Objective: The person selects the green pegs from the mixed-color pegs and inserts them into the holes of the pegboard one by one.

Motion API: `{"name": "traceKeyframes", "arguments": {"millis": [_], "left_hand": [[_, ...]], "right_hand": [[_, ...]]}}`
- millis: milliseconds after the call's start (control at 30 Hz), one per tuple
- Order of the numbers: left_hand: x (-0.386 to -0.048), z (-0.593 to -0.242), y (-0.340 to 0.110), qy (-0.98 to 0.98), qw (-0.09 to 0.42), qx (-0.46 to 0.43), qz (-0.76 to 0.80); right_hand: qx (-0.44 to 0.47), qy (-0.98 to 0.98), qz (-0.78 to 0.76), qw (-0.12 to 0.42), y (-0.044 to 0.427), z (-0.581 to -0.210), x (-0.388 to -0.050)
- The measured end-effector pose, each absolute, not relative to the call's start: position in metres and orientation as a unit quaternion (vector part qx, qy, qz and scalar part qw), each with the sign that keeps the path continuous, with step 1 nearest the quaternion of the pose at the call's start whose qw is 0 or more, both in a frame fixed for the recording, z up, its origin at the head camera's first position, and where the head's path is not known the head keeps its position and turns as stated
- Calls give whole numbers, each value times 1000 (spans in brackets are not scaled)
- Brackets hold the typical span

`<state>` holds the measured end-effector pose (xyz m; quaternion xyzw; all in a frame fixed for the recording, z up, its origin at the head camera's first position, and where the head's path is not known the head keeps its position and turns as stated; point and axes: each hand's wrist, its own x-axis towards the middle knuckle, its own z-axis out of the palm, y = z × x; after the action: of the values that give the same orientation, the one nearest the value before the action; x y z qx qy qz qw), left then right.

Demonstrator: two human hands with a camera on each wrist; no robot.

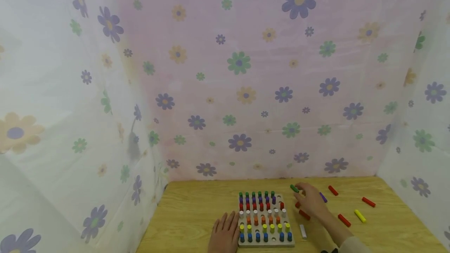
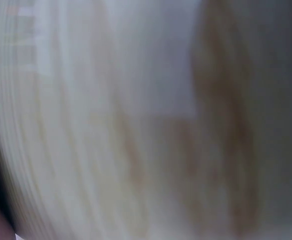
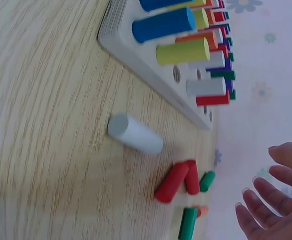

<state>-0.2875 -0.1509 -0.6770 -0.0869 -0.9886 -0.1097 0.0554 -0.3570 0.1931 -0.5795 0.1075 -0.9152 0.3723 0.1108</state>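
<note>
A white pegboard [image 1: 266,244] holds rows of blue, yellow, orange, white, red, purple and green pegs, with some holes unfilled. My left hand [image 1: 225,232] rests on the table against the board's left side, fingers extended. To the board's right, my right hand [image 1: 311,201] reaches over loose pegs, near a green peg [image 1: 294,188]. In the right wrist view its fingers [image 3: 265,200] are spread loosely, with nothing between them. Below it lie red pegs [image 3: 170,182], another green peg [image 3: 188,223] and, nearer the board, a white peg [image 3: 136,134]. Blurred wood fills the left wrist view.
Farther right on the wooden table [image 1: 190,214] lie several red pegs [image 1: 344,220], a yellow peg [image 1: 360,216] and a purple peg [image 1: 323,197]. Flower-patterned sheets [image 1: 211,69] stand behind the table and at both sides.
</note>
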Motion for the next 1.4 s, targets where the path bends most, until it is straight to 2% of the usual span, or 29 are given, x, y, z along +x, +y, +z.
{"name": "traceKeyframes", "arguments": {"millis": [400, 900, 1400], "left_hand": [[-288, -678, -152, -988, 66, -92, -103], [-288, -678, -152, -988, 61, -96, -106], [-288, -680, -152, -987, 72, -94, -108]], "right_hand": [[126, -925, 341, 108, 226, -577, -357], [91, -942, 320, 51, 247, -584, -358], [94, -947, 302, 55, 253, -603, -365]]}}
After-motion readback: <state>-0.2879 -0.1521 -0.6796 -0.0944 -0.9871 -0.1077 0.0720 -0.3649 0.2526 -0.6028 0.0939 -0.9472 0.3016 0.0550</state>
